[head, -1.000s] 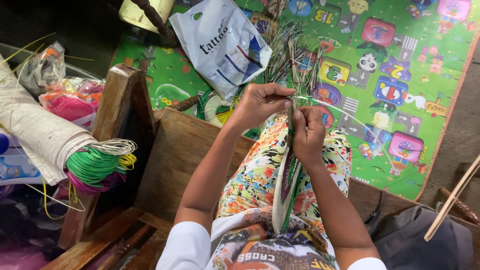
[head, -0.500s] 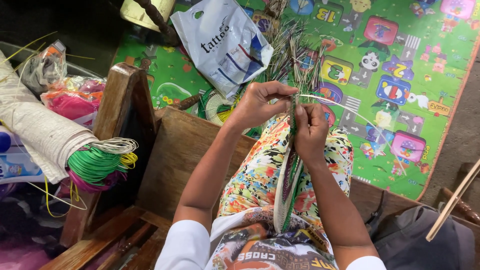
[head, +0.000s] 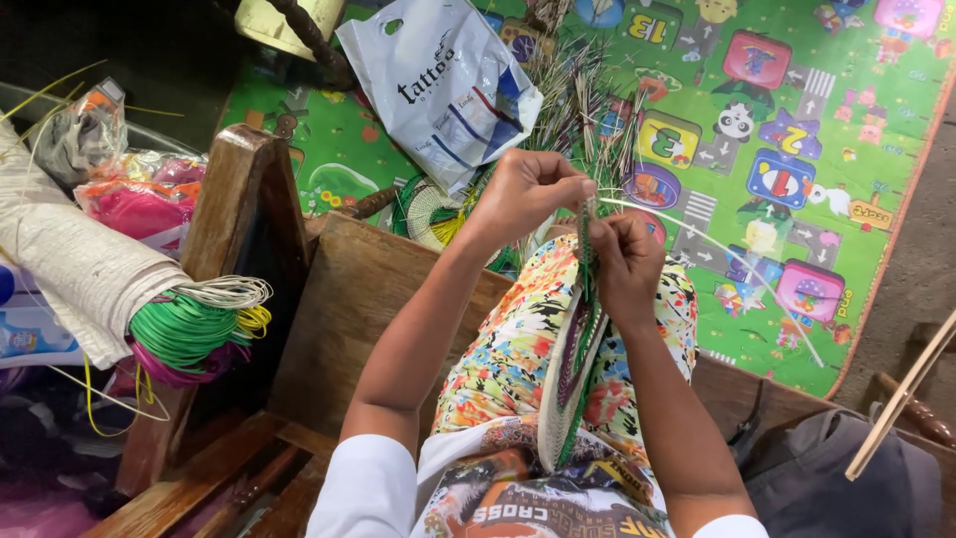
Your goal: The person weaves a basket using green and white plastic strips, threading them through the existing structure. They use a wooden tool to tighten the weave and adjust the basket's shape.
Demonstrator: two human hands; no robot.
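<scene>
Head view. Underfoot: green play mat with bright cartoon tiles, spread beyond a wooden bench. White plastic bag lying on mat at top, beside a scatter of thin dark-green strips.

Woven piece, flat and oval, green and white with a purple band, standing on edge over lap in floral fabric, upper rim raised between both hands.

Left hand: clenched, fingertips pinched on top edge of woven piece. Right hand: closed on same edge just beside left, knuckles up, hands touching or nearly so. Pale strand running from pinch point out across mat towards lower right.

At left, against wooden armrest: bundle of green cords with pink and yellow ones beneath, wrapped in off-white cloth. Pink material in clear wrapping behind. Light wooden stick leaning at right edge over grey fabric.
</scene>
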